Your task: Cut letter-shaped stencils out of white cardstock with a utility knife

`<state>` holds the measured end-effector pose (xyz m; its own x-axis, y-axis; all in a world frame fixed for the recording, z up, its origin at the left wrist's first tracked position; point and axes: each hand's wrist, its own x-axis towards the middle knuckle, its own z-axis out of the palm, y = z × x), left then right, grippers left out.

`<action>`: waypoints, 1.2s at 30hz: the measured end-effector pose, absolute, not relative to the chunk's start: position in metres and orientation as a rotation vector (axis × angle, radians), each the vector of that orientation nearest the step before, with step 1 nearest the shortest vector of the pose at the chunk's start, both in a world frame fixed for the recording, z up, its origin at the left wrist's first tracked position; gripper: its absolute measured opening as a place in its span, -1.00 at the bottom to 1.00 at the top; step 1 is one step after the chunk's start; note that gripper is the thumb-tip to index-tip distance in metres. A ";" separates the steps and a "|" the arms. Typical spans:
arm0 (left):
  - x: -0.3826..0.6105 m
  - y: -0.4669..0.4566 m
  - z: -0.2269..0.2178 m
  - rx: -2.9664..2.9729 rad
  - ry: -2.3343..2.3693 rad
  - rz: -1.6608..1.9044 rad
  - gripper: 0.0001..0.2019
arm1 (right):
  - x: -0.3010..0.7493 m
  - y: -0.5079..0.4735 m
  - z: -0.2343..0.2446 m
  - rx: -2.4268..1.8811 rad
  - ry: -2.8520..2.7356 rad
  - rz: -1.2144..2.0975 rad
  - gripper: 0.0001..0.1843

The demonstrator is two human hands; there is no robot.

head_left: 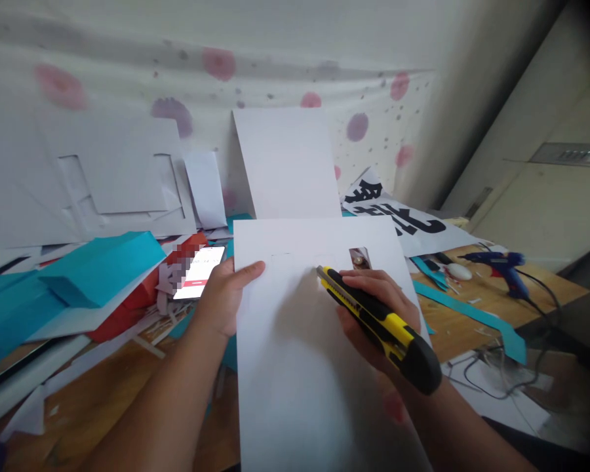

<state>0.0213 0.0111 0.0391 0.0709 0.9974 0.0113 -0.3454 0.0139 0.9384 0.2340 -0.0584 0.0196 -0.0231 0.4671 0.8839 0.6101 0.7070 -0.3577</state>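
Note:
A large white board lies in front of me, with a small rectangular hole near its upper right and faint cut lines near its upper left. My left hand grips the board's left edge, its thumb on top and the other fingers hidden underneath. In my right hand is a yellow and black utility knife, its tip pointing up and left at the board's surface. Whether the blade touches the board I cannot tell. Behind it, another white panel stands tilted.
A lit phone leans left of the board, beside blue folded card and red paper. To the right are a blue glue gun with a cord, a blue strip and a sheet with black characters.

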 end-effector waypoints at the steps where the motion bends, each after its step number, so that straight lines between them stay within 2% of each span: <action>1: 0.021 0.011 0.039 0.977 0.896 1.305 -0.63 | 0.235 -0.060 0.021 -0.887 -1.670 -0.131 -0.54; 9: 0.021 0.015 0.035 0.996 0.894 1.326 -0.66 | 0.236 -0.080 0.026 -0.941 -1.765 -0.043 -0.58; 17: 0.018 0.019 0.033 0.992 0.899 1.330 -0.63 | 0.234 -0.100 0.022 -0.928 -1.816 0.037 -0.54; 21: 0.015 0.022 0.033 0.972 0.882 1.316 -0.60 | 0.246 -0.106 0.031 -0.953 -1.665 0.175 -0.69; 24: 0.014 0.022 0.033 0.974 0.859 1.290 -0.57 | 0.264 -0.095 0.043 -0.800 -1.282 0.347 -0.77; 26: 0.013 0.020 0.035 0.994 0.847 1.267 -0.57 | 0.275 -0.082 0.050 -0.697 -1.099 0.519 -0.68; 30: 0.015 0.014 0.036 1.041 0.812 1.207 -0.58 | 0.292 -0.053 0.056 -0.655 -1.069 0.804 -0.52; 36: 0.016 0.011 0.036 1.016 0.833 1.182 -0.59 | 0.293 -0.027 0.057 -0.570 -1.022 1.121 -0.59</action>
<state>0.0165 0.0110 0.0362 0.1995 0.9799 -0.0025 -0.3318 0.0700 0.9407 0.2925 -0.0268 0.0565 0.0798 0.9237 0.3746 -0.4582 0.3678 -0.8092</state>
